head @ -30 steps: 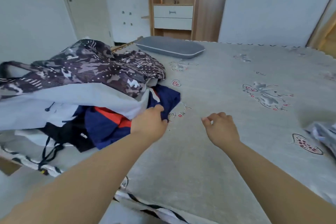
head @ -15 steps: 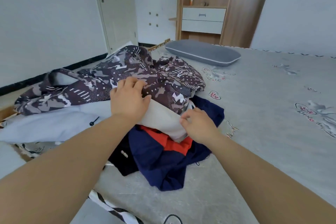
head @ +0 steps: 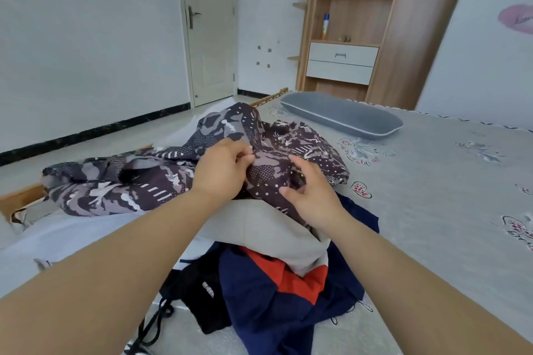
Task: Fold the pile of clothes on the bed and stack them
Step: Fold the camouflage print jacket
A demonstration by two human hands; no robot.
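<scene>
The pile of clothes point(head: 230, 225) lies on the bed point(head: 432, 210), at about 9 o'clock from its middle. The patterned garment point(head: 129, 181) on top is pinched by the left hand point(head: 222, 170); the right hand point(head: 310, 193), just beside at 3 o'clock, is spread with fingers relaxed, touching the cloth. If only that one fold is lifted, the pale garment point(head: 274, 228) and the navy and red garment point(head: 274, 291) beneath may be dragged along, or the far sleeve may slip off the bed's edge. At 1 o'clock a grey pillow point(head: 343, 118) lies well apart; nothing blocks the lift.
</scene>
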